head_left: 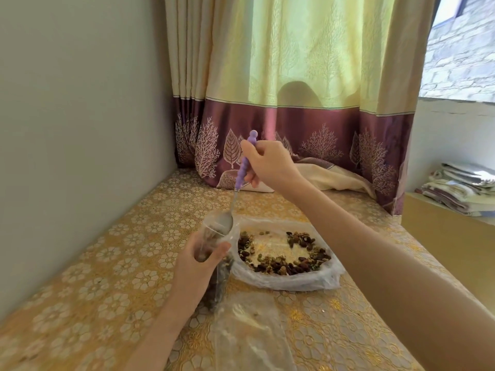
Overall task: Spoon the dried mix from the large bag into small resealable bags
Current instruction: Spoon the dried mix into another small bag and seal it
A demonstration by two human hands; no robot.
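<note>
Head view, left to right. Left hand point(199, 259) has its grip curled round the small resealable bag point(214, 253), holding it upright just left of the large bag, mouth up and open. Small bag looks part filled with dark mix in its lower half, which hangs down to the bench point(112, 253) (clear plastic plus blur, so fill level is a guess).

Spoon point(235, 194) stands nearly vertical, bowl right at the small bag's mouth, purple beaded handle pointing up. Right hand point(267, 164) has its grip closed on that handle near the top, arm coming in from the near right.

Large bag point(289, 277) lies flat and open on the bench, just right of the small bag. Dried mix point(294, 265) sits in a ring round its inside, bare middle, so it looks mostly emptied.

Step in hand, as I read it: tipping a spoonful into the small bag. To do it well:
- keep the bowl inside the rim before tilting, not over the edge
- left fingers should hold the mouth wide, not pinch it flat
- tilt slowly, pieces are loose and will bounce
- stay close to the large bag so strays land in it
- leave room at the top for the seal
</note>
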